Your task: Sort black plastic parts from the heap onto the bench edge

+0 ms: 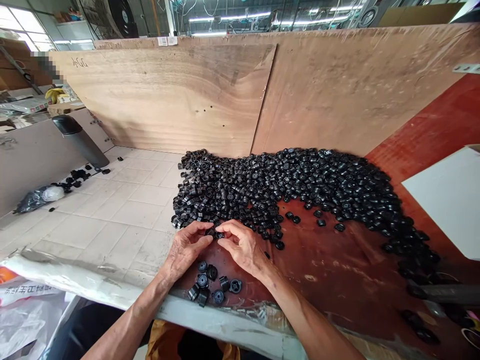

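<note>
A big heap of small black round plastic parts (285, 185) lies across a red-brown board (330, 270). At its near edge my left hand (186, 248) and my right hand (243, 246) meet, fingertips pinched together on one small black part (216, 233). Under my wrists sits a small group of several black parts (214, 286), some with blue-grey centres. Both forearms reach in from the bottom edge.
Plywood sheets (180, 100) stand behind the heap. A tiled floor (112, 210) lies to the left, with a dark tilted bin (80, 140), scattered black parts (77, 176) and a plastic bag (37, 197). A white sheet (450, 200) lies at right.
</note>
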Demonstrator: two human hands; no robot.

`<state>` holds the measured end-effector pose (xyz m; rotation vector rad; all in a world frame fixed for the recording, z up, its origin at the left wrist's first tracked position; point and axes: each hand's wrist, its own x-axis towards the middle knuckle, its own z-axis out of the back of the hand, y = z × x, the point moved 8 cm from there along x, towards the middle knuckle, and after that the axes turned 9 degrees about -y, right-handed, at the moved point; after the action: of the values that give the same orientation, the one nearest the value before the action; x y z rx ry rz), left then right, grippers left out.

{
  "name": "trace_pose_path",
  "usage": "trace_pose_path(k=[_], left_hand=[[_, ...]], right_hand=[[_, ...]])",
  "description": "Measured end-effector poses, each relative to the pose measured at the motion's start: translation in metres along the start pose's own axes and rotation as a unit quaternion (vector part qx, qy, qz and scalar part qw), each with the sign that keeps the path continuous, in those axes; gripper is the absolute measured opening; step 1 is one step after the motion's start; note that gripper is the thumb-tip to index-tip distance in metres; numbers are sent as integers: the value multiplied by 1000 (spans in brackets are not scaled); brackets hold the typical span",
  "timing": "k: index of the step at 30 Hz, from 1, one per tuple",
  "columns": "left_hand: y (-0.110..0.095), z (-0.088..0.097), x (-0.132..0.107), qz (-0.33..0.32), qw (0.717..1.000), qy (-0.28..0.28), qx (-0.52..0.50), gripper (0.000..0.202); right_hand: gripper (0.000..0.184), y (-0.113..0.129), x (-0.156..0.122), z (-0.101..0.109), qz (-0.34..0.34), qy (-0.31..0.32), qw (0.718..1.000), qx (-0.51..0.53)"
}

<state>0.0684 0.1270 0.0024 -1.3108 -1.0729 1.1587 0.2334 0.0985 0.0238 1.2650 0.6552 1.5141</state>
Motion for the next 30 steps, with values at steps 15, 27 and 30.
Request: trace_pose_path(k=[15, 27, 30], left_hand=[[-1, -7, -6, 51, 995, 25, -80, 31], [1, -11, -9, 36, 996, 46, -66, 29], [2, -11, -9, 32, 996, 51, -66, 29]], right_hand=[[18, 17, -2, 10, -5, -19, 1000, -6], [13, 20, -3, 10, 9, -25, 1000, 1], [12, 17, -4, 9, 13, -27, 1000, -8]])
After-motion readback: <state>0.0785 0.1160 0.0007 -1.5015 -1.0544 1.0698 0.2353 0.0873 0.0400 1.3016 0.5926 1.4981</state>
